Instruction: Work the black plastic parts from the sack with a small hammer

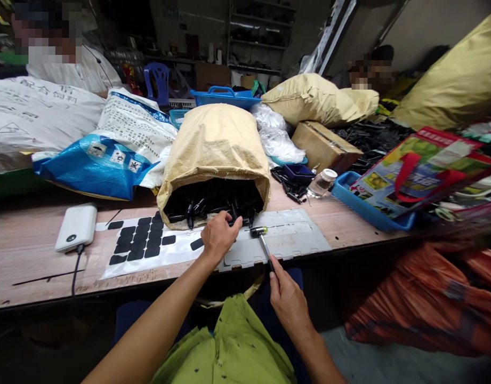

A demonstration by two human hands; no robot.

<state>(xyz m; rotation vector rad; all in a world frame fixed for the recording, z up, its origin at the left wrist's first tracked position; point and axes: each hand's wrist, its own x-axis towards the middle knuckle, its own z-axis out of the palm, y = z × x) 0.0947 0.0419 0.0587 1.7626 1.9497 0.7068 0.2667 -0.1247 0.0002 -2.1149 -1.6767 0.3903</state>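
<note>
R hand (pixel 287 290) grips mallet (pixel 264 246); L hand (pixel 220 234) at mouth of view-blocking sack (pixel 217 141), can't tell grip; blue tray (pixel 359 208) nr bench (pixel 33 234) front edge.

2 bare forearms (pixel 169 309) | fingers (pixel 277 266) ungloved | yellow-green garment (pixel 237 346), dark specks, front seam

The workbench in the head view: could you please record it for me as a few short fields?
Left hand: at the mouth of the sack, seemingly pinching a black piece
Right hand: grips the hammer by its handle
Hammer: head over the grey sheet, contact unclear
Sack: tan, mouth facing the camera, black pieces inside
Left side: white sheet with black patches; white device with cable
Right side: clear jar; blue tray
</note>
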